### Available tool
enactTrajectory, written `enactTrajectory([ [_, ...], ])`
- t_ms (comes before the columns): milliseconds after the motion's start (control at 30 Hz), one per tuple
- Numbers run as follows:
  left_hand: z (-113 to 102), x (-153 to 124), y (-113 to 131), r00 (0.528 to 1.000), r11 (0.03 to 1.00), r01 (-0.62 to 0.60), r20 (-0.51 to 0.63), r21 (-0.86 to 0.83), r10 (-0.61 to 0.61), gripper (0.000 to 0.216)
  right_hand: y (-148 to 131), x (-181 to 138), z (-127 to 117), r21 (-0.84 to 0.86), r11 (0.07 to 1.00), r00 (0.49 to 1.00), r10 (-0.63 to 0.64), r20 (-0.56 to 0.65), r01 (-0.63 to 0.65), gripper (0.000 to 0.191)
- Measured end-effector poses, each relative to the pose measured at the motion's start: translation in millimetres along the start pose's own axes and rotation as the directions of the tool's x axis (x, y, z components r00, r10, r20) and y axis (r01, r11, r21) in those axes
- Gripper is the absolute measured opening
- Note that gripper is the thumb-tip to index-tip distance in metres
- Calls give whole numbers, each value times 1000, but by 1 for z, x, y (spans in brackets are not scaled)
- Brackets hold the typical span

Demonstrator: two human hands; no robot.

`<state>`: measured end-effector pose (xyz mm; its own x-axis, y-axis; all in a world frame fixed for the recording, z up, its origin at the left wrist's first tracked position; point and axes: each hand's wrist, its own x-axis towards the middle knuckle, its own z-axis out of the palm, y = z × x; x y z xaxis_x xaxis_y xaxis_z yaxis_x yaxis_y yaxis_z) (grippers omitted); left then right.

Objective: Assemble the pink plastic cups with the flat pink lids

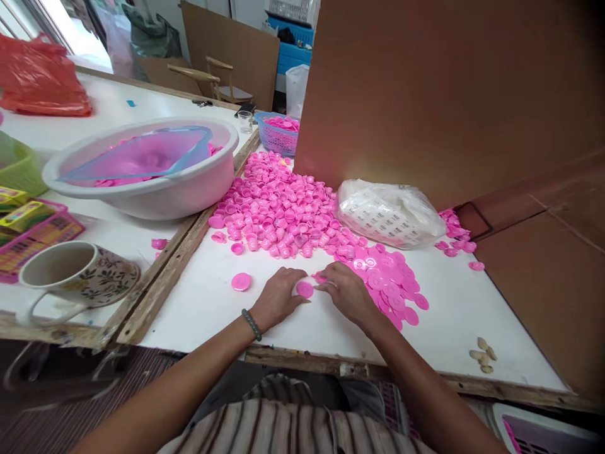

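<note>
My left hand (280,297), with a green bead bracelet at the wrist, has thumb and fingers curled round a small pink plastic saucer (305,289). A whitish, see-through edge shows around that saucer, perhaps clear film. Close beside it, my right hand (348,291) pinches a small pink piece (320,277), partly hidden by the fingers. Behind both hands spreads a heap of pink toy cups (288,208). A pile of flat pink saucers (390,280) lies by my right hand. One loose pink saucer (241,282) rests left of my left hand.
A clear bag of printed white packets (392,213) sits against the tall cardboard (425,94). Left of the wooden strip (161,277) stand a white basin (189,195) and a flowered mug (111,277). Several tan shells or nuts (483,356) lie near the front right edge.
</note>
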<state>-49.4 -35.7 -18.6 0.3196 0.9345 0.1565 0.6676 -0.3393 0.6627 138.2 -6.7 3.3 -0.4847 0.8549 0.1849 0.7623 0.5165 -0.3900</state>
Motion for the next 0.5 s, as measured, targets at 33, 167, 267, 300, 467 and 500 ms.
enactTrajectory([
  [33,0,-1,0,1000,1000,22,-5,-8,-22,42,-1,-1,2,-30,999,1000,-27,8,27,14],
  [167,2,-3,-1,994,992,103,-24,-72,-105,34,-10,-1,11,-72,996,998,-50,-28,48,19],
  [267,5,-4,-3,991,982,123,-40,-140,-130,36,-17,-2,13,-94,990,994,-110,-14,108,20],
  [300,6,-4,-3,989,980,127,-50,-156,-136,38,-19,-4,13,-114,985,991,-133,5,132,21],
  [467,11,-5,-6,986,976,137,-72,-168,-151,40,-25,-6,19,-187,957,975,-212,72,221,24],
  [500,11,-5,-6,986,977,135,-71,-163,-149,40,-26,-5,20,-192,952,971,-225,83,237,25],
])
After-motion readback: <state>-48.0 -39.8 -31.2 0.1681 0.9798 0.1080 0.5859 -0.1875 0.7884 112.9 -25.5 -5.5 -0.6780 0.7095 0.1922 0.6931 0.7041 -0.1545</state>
